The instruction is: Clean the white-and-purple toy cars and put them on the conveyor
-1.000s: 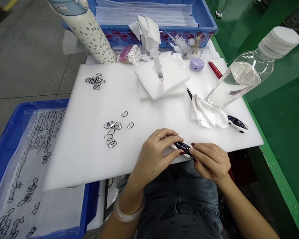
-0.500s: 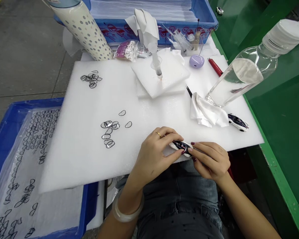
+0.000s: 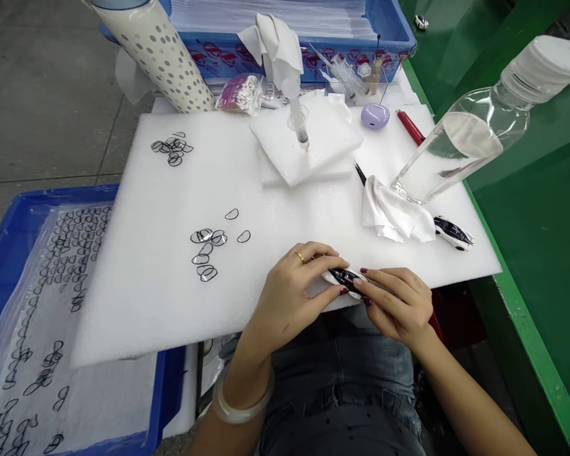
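At far left, blue plastic tray (image 3: 164, 396), thin black D-shaped rings (image 3: 203, 256) inside and loose on matte white foam sheet (image 3: 137, 304). Mid-edge: left hand (image 3: 294, 294), fingers pinching toy car (image 3: 344, 280), glossy black top, white sides, sleek taper; right hand (image 3: 399, 304), fingertips pressed on its right end. Further right, crumpled white cloth (image 3: 394, 212), clear bottle (image 3: 470, 145), second car (image 3: 453, 233). Foam lies flat; grey floor (image 3: 42, 95) left, green painted surface (image 3: 541, 202) right.
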A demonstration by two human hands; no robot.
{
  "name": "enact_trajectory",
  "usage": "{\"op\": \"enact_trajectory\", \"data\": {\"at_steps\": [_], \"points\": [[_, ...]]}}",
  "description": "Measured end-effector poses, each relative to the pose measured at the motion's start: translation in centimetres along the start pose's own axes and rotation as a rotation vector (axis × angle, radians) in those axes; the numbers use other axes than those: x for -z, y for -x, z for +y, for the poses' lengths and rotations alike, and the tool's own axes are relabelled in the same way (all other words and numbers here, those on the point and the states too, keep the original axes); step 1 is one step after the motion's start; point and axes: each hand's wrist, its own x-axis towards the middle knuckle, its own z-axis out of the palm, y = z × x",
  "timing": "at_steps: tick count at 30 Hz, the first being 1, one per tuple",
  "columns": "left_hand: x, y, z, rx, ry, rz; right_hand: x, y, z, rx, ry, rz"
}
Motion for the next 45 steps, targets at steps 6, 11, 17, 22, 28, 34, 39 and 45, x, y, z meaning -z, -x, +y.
{"op": "enact_trajectory", "data": {"at_steps": [6,11,17,22,28,34,39,45], "points": [[0.0,0.0,0.0,0.005,0.012,0.007,0.1,0.7,0.8,0.145,0.047,0.070],[0.4,0.3,-0.4,0.043,0.150,0.114,0.1,-1.4,-1.6,-0.187,-0.046,0.030],[0.4,1.0,-0.7,0.127,0.176,0.225,2.3,-2.3,-1.6,-0.384,0.088,-0.099],[0.3,1.0,-0.6,0.079,0.098,0.214,13.3,4.4,10.4,-1.081,0.656,0.269],[0.2,0.9,-0.4,0.057,0.019,0.196,16.4,6.2,15.1,-1.093,0.764,0.300],[0.1,1.0,-0.4,0.059,-0.030,0.186,8.5,2.2,9.6,-0.611,0.315,-0.092],[-0.2,1.2,-0.5,0.052,-0.143,0.145,4.7,0.7,5.1,-0.539,0.475,0.299],[0.4,2.4,-0.8,-0.033,-0.289,0.179,-0.7,-3.7,-1.4,-0.013,-0.006,-0.236]]}}
